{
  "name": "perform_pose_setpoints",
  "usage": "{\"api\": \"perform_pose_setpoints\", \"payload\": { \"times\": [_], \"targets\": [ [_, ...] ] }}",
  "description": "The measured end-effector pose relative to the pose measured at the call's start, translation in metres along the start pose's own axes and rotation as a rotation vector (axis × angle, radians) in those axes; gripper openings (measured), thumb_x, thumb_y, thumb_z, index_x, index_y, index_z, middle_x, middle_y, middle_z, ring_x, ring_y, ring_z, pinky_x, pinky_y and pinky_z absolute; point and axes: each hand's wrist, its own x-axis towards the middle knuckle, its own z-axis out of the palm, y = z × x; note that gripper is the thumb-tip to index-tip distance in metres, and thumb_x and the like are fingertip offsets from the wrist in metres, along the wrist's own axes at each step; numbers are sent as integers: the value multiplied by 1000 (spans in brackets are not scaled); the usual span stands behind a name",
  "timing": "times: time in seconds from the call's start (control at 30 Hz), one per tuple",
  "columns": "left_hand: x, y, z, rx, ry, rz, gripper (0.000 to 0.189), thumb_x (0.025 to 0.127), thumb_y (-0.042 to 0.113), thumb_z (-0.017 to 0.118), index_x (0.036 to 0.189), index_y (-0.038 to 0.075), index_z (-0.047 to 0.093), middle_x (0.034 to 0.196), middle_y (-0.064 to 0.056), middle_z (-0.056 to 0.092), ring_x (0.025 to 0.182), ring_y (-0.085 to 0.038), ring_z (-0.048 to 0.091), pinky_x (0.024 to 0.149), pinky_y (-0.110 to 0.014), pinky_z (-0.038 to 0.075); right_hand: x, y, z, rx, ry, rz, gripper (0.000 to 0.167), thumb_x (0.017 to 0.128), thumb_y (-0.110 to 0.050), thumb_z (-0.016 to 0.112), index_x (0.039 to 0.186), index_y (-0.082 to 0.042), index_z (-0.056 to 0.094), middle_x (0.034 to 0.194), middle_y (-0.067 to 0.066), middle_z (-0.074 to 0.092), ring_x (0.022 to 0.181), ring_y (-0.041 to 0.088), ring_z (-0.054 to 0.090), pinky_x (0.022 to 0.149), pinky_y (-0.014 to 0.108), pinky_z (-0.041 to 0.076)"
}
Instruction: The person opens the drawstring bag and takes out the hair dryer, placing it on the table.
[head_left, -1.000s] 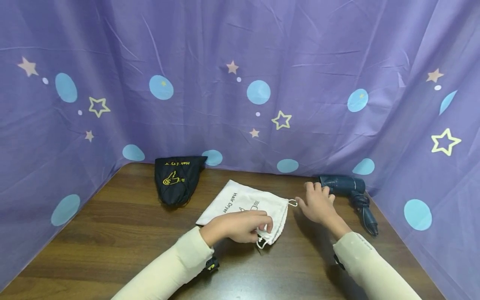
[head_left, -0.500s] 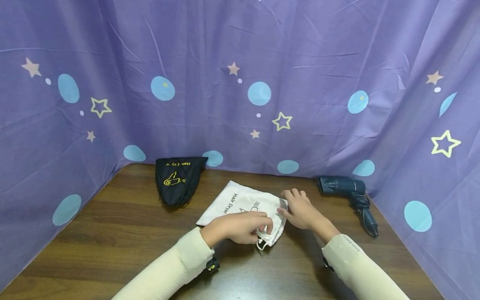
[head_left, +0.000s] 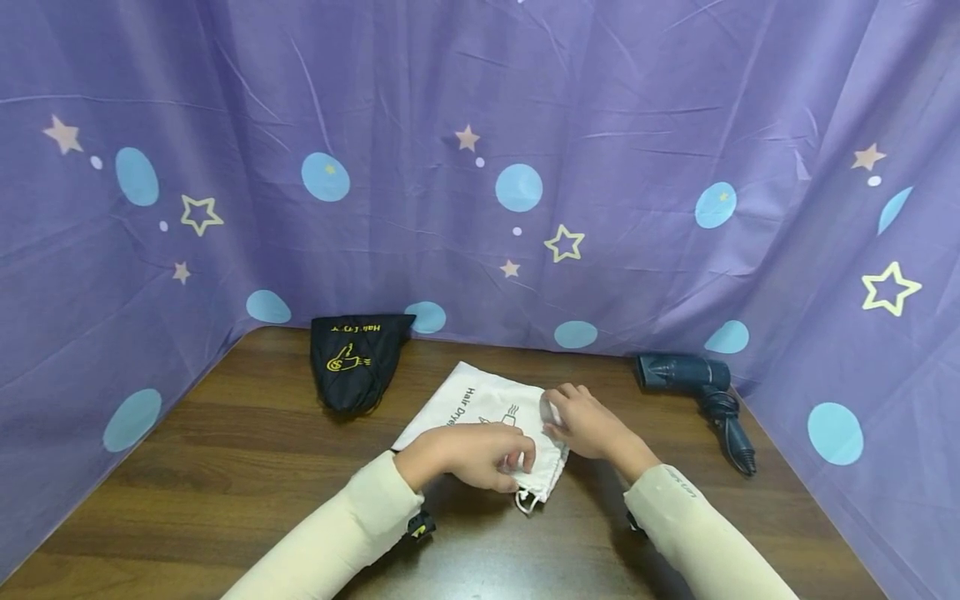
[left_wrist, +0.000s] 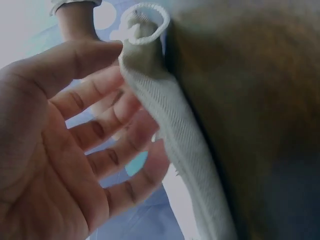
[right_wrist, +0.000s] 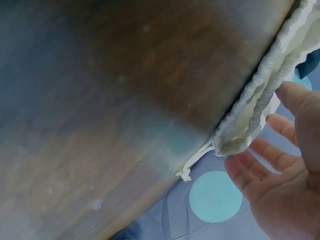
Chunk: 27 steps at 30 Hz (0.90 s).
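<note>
A white drawstring bag [head_left: 469, 403] printed "Hair Dryer" lies on the table, its gathered mouth facing right and toward me. My left hand [head_left: 480, 457] is at the near corner of the mouth, fingers curled. In the left wrist view its thumb and fingers [left_wrist: 131, 102] pinch the bag's edge below a white cord loop [left_wrist: 162, 25]. My right hand [head_left: 588, 421] reaches over the far corner, fingers loosely extended. Its thumb and fingertips [right_wrist: 237, 167] lie right at the rim in the right wrist view, where the two cloth layers stand slightly apart.
A dark blue hair dryer [head_left: 682, 372] lies at the right rear, cord wound round its handle. At the back left is a black pouch [head_left: 348, 379] with yellow print. Purple curtains [head_left: 420, 208] close off the wooden table [head_left: 225, 483] behind and on both sides.
My right hand has come left from beside the hair dryer onto the bag's far corner, covering the cord loop there. My left hand has stayed at the near corner, with only a slight shift.
</note>
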Motion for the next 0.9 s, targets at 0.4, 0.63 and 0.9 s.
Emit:
{"api": "perform_pose_setpoints", "payload": {
  "times": [0.4, 0.63, 0.9],
  "targets": [
    [-10, -18, -12, 45, -12, -192, 22, 89, 16, 77, 106, 14, 64, 99, -3, 63, 86, -11, 54, 80, -27, 46, 2, -1, 2, -8, -99, 28, 38, 93, -19, 76, 126, -4, 64, 118, 15, 62, 105, 34, 58, 91, 49, 50],
    [-15, -28, -17, 33, -6, -241, 22, 87, 14, 79, 104, 12, 66, 97, -6, 63, 87, -13, 54, 82, -30, 46, 0, 1, 1, -13, -141, 64, 41, 95, -21, 73, 130, -2, 62, 119, 16, 62, 108, 35, 57, 94, 49, 48],
    [-23, -41, -20, -7, 7, -289, 20, 86, 10, 80, 99, 11, 65, 96, -5, 64, 85, -15, 55, 80, -33, 48, -4, 8, -2, -3, -173, 106, 40, 96, -21, 73, 130, -3, 63, 118, 15, 62, 110, 35, 56, 95, 50, 48]
  ]
}}
